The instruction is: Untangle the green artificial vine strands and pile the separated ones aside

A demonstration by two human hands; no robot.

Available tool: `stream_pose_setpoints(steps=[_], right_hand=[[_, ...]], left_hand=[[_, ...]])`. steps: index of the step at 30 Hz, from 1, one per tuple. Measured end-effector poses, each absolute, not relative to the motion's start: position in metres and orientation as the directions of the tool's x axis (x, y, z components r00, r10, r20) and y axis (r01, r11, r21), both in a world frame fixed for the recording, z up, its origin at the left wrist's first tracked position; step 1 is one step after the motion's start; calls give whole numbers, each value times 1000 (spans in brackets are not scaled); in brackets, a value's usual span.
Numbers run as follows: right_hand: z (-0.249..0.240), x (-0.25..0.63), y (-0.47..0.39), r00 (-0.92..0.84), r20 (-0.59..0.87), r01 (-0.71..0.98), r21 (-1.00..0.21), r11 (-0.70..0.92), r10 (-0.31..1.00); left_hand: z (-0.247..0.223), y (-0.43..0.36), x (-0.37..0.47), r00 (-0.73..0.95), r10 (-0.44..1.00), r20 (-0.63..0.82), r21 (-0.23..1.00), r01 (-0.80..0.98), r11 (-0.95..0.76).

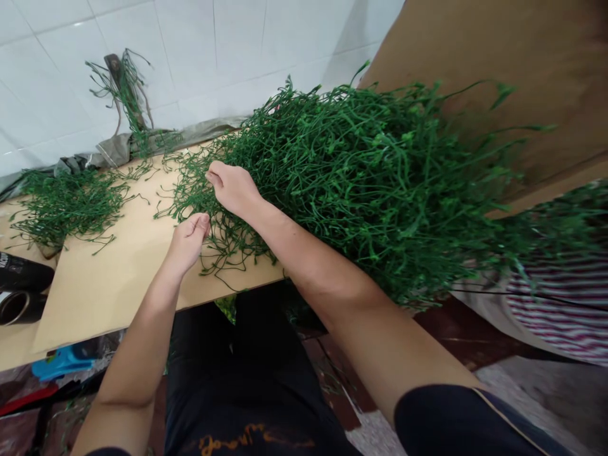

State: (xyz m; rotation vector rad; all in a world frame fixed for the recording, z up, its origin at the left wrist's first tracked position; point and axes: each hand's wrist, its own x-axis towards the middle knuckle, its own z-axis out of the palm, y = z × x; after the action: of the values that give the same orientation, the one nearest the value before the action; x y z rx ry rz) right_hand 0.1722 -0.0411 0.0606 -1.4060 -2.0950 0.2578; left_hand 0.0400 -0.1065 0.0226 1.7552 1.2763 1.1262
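Observation:
A large heap of thin green stalks with small buds at their tips (361,171), looking like flowering chives, covers the right half of a tan board (118,272). My right hand (232,185) is over the heap's left edge, its fingers curled in and pinched. Lower and to the left, my left hand (189,239) is closed, thumb against the fingers, just above the board beside loose stalks. Whatever either hand pinches is hidden or too thin to make out. A smaller pile of the same stalks (71,206) lies at the board's far left.
More stalks hang over a dark upright post (116,76) by the white tiled wall (190,57). A black flask (23,272) lies at the left edge. Brown cardboard (522,69) rises behind the heap. A blue plastic object (64,362) is below the board. Striped cloth (560,310) is at right.

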Motion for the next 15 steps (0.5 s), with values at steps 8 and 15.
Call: stream_pose_setpoints(steps=[8, 15], right_hand=[[64, 189, 22, -61, 383, 818, -510, 266, 922], [78, 202, 34, -130, 545, 665, -572, 480, 829]], left_hand=[[47, -164, 55, 196, 918, 344, 713, 581, -392], [38, -141, 31, 67, 959, 275, 835, 478, -272]])
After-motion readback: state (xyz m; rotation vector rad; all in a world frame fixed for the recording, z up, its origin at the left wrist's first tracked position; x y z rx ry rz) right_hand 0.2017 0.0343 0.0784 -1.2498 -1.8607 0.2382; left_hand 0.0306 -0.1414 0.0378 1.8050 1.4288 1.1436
